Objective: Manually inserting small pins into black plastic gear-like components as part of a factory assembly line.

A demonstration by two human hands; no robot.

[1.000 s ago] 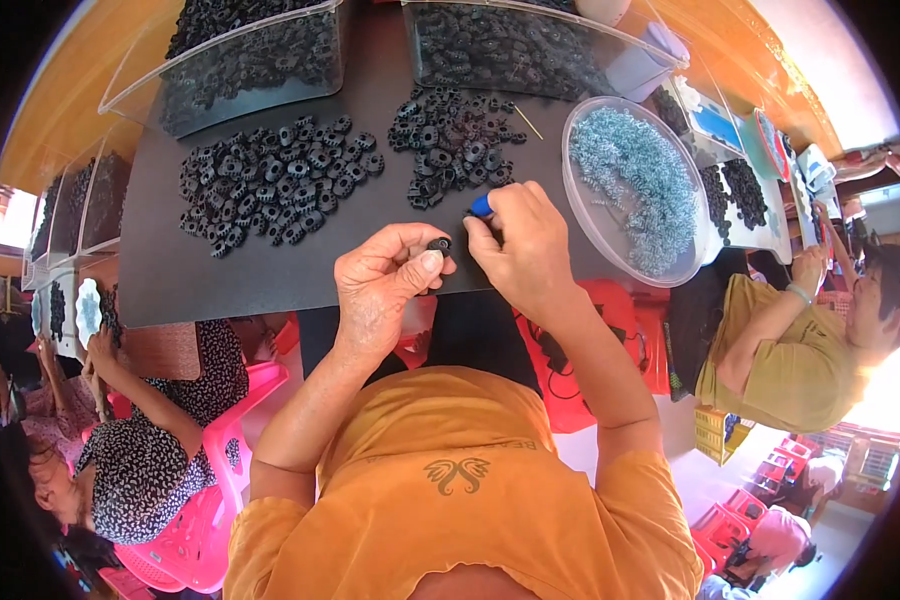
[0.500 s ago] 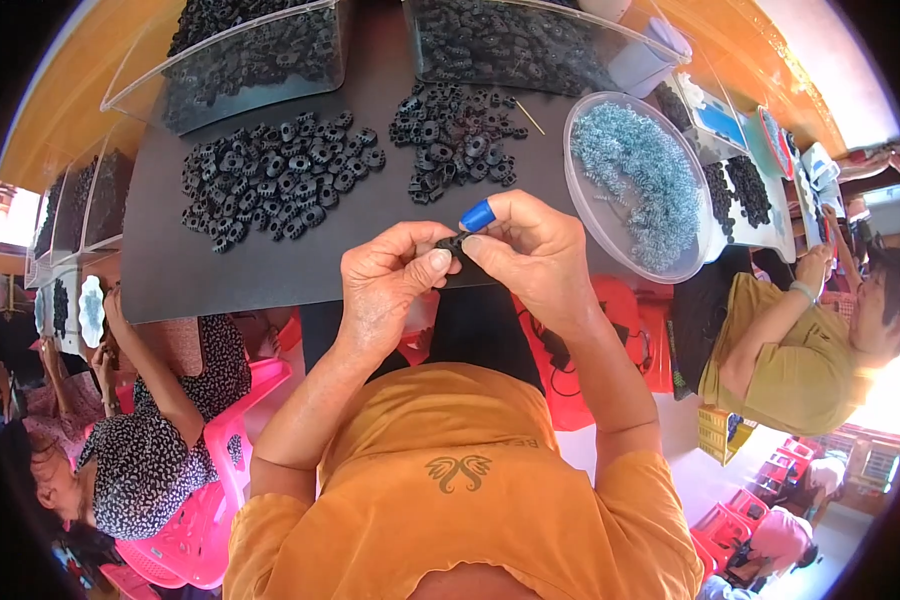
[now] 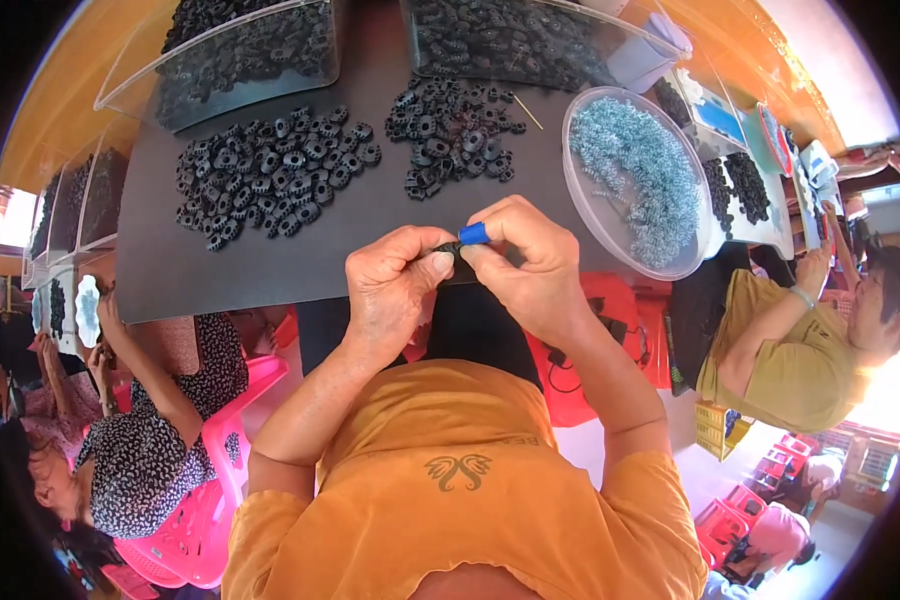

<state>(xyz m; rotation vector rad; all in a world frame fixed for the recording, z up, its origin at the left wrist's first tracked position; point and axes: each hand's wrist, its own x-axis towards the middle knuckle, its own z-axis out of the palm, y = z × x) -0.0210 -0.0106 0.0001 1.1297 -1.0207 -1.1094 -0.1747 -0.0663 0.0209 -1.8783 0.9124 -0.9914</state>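
Observation:
Just in front of the table's near edge, both my hands meet around a small black plastic part, mostly covered by fingertips. My left hand pinches it between thumb and bent index finger. From the other side, my right hand closes thumb and index finger on the part; a blue finger cover on that index fingertip presses against it. Whether the right fingertips also hold something tiny is hidden. Beyond my hands lie a wide pile of similar black parts and a smaller pile.
A round clear tray of pale blue small springs sits to the right. Two clear bins of black parts stand at the back, near a thin stick. People sit at both sides, one on a pink chair.
My right index finger with its blue cover has come down and turned leftward onto the black part. The left hand keeps its pinch, and the view has shifted slightly.

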